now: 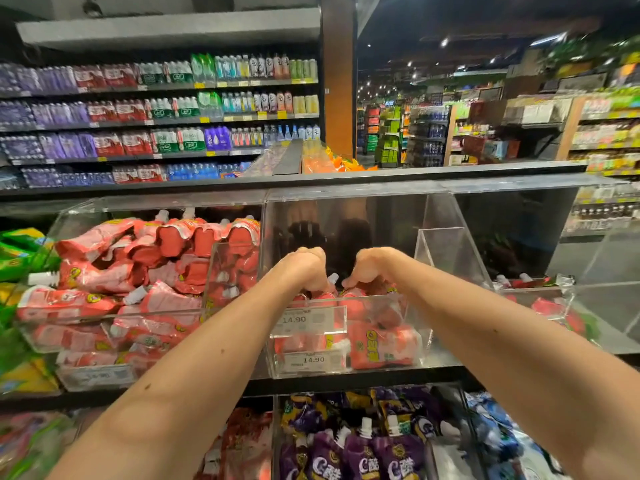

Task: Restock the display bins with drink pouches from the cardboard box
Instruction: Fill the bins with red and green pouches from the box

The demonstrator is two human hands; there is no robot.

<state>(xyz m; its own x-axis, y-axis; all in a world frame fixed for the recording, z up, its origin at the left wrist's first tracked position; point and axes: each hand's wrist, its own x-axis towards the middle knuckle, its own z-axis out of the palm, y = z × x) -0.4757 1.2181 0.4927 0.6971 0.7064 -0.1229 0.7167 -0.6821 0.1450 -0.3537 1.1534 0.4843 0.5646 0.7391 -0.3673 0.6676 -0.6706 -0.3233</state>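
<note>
Shelf bin (pixel 415 317) holds upright pouches (pixel 351 301), spouts up, pinched by left hand (pixel 306 268) and right hand (pixel 369 268) fingers.

Just above centre: left hand (pixel 304 270) and right hand (pixel 367 268) curl down among the red pouches (pixel 381 344) in the middle bin (pixel 443 251). The fingertips are hidden under the knuckles, so which pouch each one grips is unreadable.

7 and 5 o'clock: both forearms cut off by the bottom edge.

Below centre: price label (pixel 308 320), 14.90 legible, small print too fine (same on the one beneath it).

8 o'clock: left bin's label (pixel 97 375) smeared, illegible.

6 o'clock: purple pouches (pixel 360 459), lower halves cropped.

9 o'clock: green packs (pixel 17 251) blurred, cut by the left edge.

11 o'clock: far-shelf bottles (pixel 166 109), labels too small.

5 o'clock: blue packs (pixel 498 434) blurred.
</note>
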